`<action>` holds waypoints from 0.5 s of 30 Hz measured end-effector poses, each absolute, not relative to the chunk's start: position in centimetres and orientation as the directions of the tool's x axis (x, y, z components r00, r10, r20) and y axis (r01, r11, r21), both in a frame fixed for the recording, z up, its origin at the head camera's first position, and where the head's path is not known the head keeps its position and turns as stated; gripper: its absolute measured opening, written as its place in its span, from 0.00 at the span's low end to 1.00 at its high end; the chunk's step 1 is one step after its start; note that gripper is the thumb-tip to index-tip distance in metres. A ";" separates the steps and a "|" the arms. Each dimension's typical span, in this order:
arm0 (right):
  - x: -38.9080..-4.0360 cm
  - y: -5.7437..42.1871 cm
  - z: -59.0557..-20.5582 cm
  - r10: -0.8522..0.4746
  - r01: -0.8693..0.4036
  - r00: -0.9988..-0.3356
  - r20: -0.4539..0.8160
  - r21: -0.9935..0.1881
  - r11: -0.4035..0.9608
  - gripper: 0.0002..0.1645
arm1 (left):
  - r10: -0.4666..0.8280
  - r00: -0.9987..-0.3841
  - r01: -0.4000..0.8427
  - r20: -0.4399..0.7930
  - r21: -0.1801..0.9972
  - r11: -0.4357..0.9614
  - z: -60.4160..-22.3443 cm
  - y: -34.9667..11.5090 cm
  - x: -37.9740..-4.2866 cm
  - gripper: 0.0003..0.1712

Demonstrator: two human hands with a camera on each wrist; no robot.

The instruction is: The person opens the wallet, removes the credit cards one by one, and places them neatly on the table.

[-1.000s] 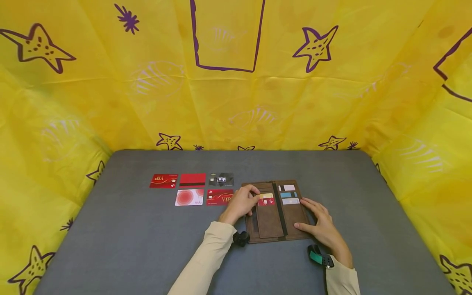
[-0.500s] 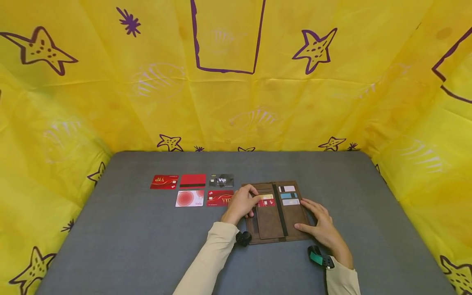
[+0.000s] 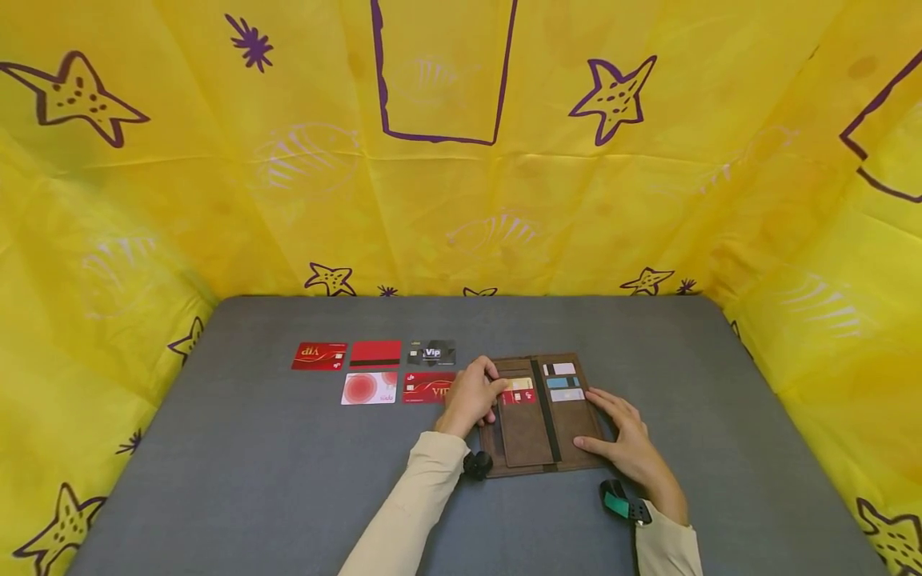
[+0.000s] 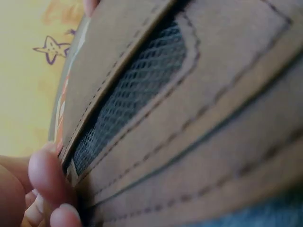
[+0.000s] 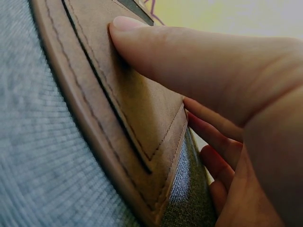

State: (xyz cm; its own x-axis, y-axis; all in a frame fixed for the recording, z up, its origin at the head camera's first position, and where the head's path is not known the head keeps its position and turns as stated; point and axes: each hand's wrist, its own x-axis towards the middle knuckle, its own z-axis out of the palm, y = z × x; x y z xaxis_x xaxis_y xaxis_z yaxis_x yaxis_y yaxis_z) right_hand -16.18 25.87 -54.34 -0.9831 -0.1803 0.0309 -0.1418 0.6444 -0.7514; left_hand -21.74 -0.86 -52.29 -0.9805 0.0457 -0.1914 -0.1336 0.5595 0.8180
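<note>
A brown wallet (image 3: 531,436) lies unfolded on the grey table, a black strap running down its middle. My left hand (image 3: 470,396) pinches the left inner panel at its edge, beside a red card (image 3: 520,396) and a yellow card (image 3: 520,384) tucked in slots. Up close in the left wrist view, the thumb (image 4: 47,175) and fingertips meet at the panel's corner, near a mesh window (image 4: 142,85). My right hand (image 3: 630,440) holds the wallet's right side, thumb on the leather and fingers along the outer edge. Blue and pale cards (image 3: 564,383) fill the right-hand slots.
Left of the wallet, loose cards lie in two rows: a red VIP card (image 3: 319,356), a red striped card (image 3: 375,354), a black Vip card (image 3: 431,352), a white-and-pink card (image 3: 369,388) and another red VIP card (image 3: 426,387). Yellow cloth (image 3: 461,184) surrounds the table.
My left hand shifts very slightly at the wallet's left panel, its fingers drawing a little closer together. The right hand, the wallet and the loose cards stay in place.
</note>
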 end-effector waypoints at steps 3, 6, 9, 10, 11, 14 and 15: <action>-16.2 25.8 -54.4 -0.185 -0.151 -0.982 0.039 -0.749 0.645 0.46 | 0.019 -0.983 -0.136 -0.183 0.794 0.592 -52.3 -0.7 -21.7 0.11; -16.2 25.8 -54.4 -0.187 -0.156 -0.981 0.044 -0.748 0.645 0.46 | 0.015 -0.985 -0.130 -0.175 0.784 0.607 -52.4 -0.8 -21.7 0.12; -16.2 25.8 -54.4 -0.186 -0.157 -0.981 0.045 -0.747 0.646 0.46 | 0.049 -0.987 -0.091 -0.151 0.792 0.604 -52.6 -1.0 -21.7 0.11; -16.2 25.8 -54.4 -0.186 -0.157 -0.981 0.045 -0.747 0.646 0.46 | 0.064 -0.988 -0.077 -0.144 0.799 0.597 -52.7 -1.1 -21.7 0.10; -16.2 25.8 -54.4 -0.185 -0.156 -0.982 0.045 -0.747 0.646 0.46 | 0.080 -0.988 -0.062 -0.134 0.804 0.592 -52.7 -1.2 -21.8 0.09; -16.2 25.9 -54.4 -0.183 -0.152 -0.982 0.042 -0.749 0.645 0.46 | 0.125 -0.985 -0.030 -0.122 0.823 0.568 -52.9 -1.4 -21.8 0.07; -16.2 25.9 -54.4 -0.182 -0.150 -0.982 0.040 -0.750 0.644 0.46 | 0.135 -0.983 -0.029 -0.125 0.829 0.558 -53.0 -1.5 -21.8 0.06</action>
State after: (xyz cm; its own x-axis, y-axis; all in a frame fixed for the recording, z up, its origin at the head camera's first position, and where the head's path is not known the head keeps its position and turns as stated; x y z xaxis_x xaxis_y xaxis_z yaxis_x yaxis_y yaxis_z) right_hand -16.18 25.88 -54.41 -0.9825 -0.1820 0.0403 -0.1501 0.6441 -0.7501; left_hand -21.80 -1.51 -52.97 -0.9831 0.1345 -0.1245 -0.0287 0.5580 0.8293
